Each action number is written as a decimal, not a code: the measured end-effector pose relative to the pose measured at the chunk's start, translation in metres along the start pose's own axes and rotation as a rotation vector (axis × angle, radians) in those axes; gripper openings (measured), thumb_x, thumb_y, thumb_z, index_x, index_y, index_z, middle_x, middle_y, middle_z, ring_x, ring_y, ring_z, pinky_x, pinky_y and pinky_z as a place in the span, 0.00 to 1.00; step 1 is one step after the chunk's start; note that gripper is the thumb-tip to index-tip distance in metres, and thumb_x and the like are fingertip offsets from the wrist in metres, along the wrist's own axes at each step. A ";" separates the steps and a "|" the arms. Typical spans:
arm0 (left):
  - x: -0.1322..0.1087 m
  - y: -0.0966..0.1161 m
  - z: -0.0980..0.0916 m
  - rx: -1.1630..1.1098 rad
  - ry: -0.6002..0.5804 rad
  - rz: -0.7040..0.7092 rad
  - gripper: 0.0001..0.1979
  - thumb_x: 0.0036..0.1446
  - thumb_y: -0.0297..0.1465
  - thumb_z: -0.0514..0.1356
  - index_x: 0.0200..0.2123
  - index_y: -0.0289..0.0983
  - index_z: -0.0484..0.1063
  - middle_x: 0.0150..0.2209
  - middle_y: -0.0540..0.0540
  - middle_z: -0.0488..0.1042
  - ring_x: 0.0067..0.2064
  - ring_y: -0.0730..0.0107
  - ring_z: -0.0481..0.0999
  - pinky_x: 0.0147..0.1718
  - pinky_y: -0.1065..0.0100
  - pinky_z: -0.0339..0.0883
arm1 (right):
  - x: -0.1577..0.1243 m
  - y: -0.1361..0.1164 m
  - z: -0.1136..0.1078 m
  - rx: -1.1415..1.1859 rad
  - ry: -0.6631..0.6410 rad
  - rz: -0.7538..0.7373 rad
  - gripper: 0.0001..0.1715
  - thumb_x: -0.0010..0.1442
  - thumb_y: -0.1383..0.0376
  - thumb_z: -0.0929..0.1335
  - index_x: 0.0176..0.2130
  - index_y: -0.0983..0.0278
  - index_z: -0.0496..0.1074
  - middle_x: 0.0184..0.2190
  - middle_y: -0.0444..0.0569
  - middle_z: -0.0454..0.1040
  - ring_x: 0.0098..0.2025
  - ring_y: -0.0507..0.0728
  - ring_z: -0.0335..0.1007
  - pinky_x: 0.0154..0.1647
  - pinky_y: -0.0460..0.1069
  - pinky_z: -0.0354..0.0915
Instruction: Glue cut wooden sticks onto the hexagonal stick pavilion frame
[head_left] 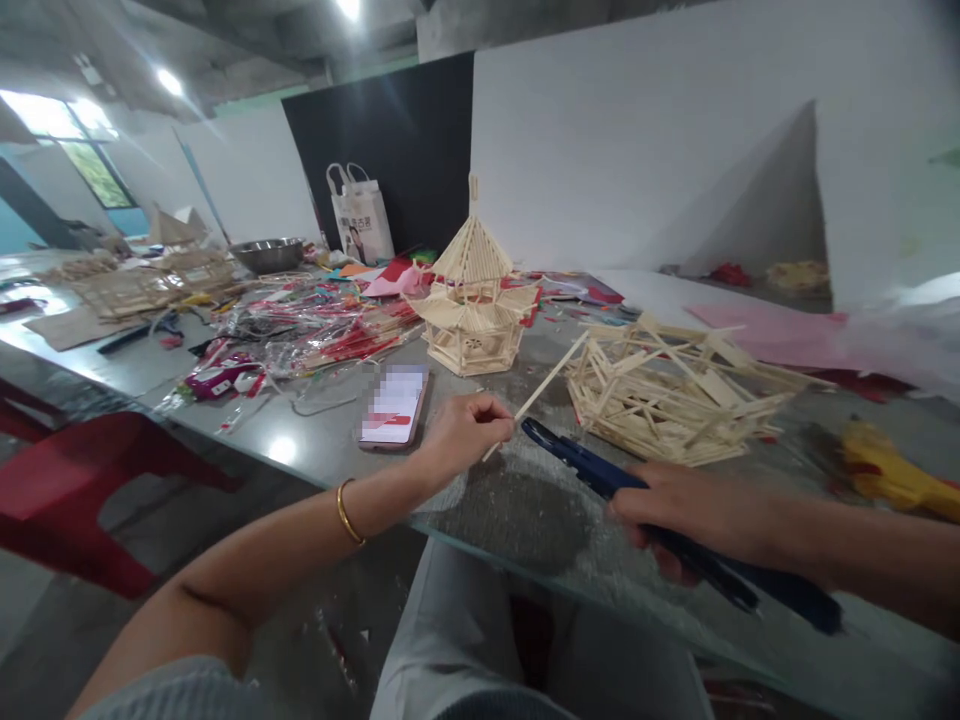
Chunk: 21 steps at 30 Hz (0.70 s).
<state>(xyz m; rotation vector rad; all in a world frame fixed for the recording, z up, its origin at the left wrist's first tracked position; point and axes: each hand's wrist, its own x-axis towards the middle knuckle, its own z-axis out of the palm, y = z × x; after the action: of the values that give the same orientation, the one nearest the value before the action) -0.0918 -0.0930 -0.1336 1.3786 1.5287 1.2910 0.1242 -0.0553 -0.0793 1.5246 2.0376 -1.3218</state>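
My left hand (472,432) pinches a thin wooden stick (553,372) that slants up to the right. In my right hand (682,515) is a dark blue plier-like tool (581,465), gripped around its handles, which spread apart at the lower right. The tool's tip is close to the stick, just right of my left fingertips; whether it touches is unclear. Behind my hands stands a small wooden stick pavilion (474,335) with a pointed roof. Right of it sits a loose heap of joined stick frames (660,400). A phone (395,405) with a lit screen lies beside my left hand.
A purple glue gun (221,377) and plastic-wrapped sticks (330,325) lie to the left. A yellow tool (892,470) is at the right. Farther back are a metal bowl (268,254) and a white bag (363,220). A red stool (97,480) stands beside the table.
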 end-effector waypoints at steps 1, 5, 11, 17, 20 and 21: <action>0.001 -0.002 0.000 0.023 -0.005 0.002 0.05 0.44 0.29 0.58 0.25 0.34 0.72 0.20 0.52 0.68 0.23 0.78 0.64 0.24 0.74 0.55 | 0.002 -0.001 0.000 0.002 -0.001 -0.004 0.10 0.50 0.60 0.60 0.23 0.64 0.60 0.16 0.47 0.64 0.18 0.51 0.62 0.19 0.44 0.57; 0.004 -0.005 0.000 0.083 -0.007 0.030 0.05 0.44 0.29 0.57 0.25 0.35 0.72 0.20 0.52 0.68 0.24 0.77 0.64 0.24 0.74 0.55 | 0.004 -0.007 0.002 -0.023 0.015 0.012 0.11 0.51 0.60 0.61 0.23 0.64 0.60 0.16 0.46 0.63 0.18 0.51 0.61 0.18 0.44 0.55; 0.005 -0.003 -0.002 0.229 0.023 0.092 0.06 0.46 0.30 0.57 0.25 0.35 0.73 0.21 0.52 0.69 0.25 0.77 0.65 0.24 0.74 0.55 | 0.001 -0.015 0.001 -0.041 0.017 0.025 0.12 0.54 0.61 0.59 0.23 0.64 0.59 0.16 0.46 0.63 0.17 0.50 0.61 0.19 0.44 0.56; 0.004 0.001 -0.003 0.374 0.040 0.135 0.07 0.47 0.30 0.57 0.26 0.35 0.75 0.22 0.51 0.72 0.25 0.75 0.67 0.26 0.73 0.56 | 0.009 -0.014 0.002 -0.053 0.027 0.028 0.12 0.55 0.61 0.59 0.24 0.64 0.59 0.16 0.47 0.64 0.18 0.51 0.62 0.19 0.45 0.57; 0.005 0.001 -0.002 0.431 0.049 0.150 0.07 0.48 0.31 0.57 0.25 0.36 0.75 0.21 0.51 0.72 0.25 0.75 0.67 0.25 0.73 0.55 | 0.012 -0.013 0.002 -0.040 0.016 0.030 0.12 0.55 0.60 0.59 0.24 0.64 0.59 0.16 0.47 0.64 0.17 0.51 0.61 0.18 0.45 0.57; 0.006 0.000 -0.002 0.447 0.051 0.155 0.07 0.48 0.31 0.57 0.25 0.36 0.75 0.20 0.51 0.72 0.24 0.75 0.67 0.25 0.73 0.54 | 0.012 -0.014 0.001 -0.025 0.010 0.027 0.12 0.55 0.60 0.60 0.24 0.64 0.59 0.16 0.46 0.63 0.17 0.51 0.61 0.18 0.45 0.58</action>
<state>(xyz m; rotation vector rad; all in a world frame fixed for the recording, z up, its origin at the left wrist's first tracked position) -0.0946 -0.0877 -0.1320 1.7830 1.8531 1.1199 0.1072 -0.0494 -0.0814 1.5451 2.0249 -1.2771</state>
